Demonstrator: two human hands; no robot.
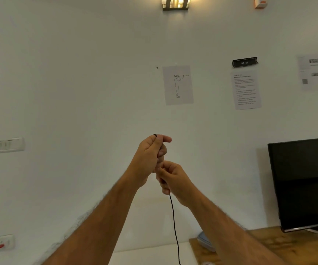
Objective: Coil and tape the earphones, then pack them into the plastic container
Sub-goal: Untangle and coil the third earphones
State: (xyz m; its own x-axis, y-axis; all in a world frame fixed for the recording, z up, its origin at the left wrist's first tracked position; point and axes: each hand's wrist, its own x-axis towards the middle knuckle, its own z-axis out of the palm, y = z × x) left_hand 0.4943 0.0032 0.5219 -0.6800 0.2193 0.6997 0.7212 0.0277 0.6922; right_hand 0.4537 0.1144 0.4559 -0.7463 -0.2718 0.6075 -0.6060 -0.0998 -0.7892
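Both hands are raised in front of the white wall. My left hand (150, 155) is the upper one and pinches one end of the black earphone cable, a small black tip showing above its thumb and forefinger. Just below it, my right hand (173, 178) grips the earphone cable (174, 224) in curled fingers. From the right hand the cable hangs straight down and leaves the frame at the bottom. A pale plastic container (205, 241) lies on the wooden table, partly hidden behind my right forearm. No tape is in view.
A black monitor (305, 184) stands on the wooden table (288, 245) at the right. Paper sheets (177, 85) hang on the wall. A switch panel (3, 145) and a socket with a red plug (4, 242) sit on the left wall.
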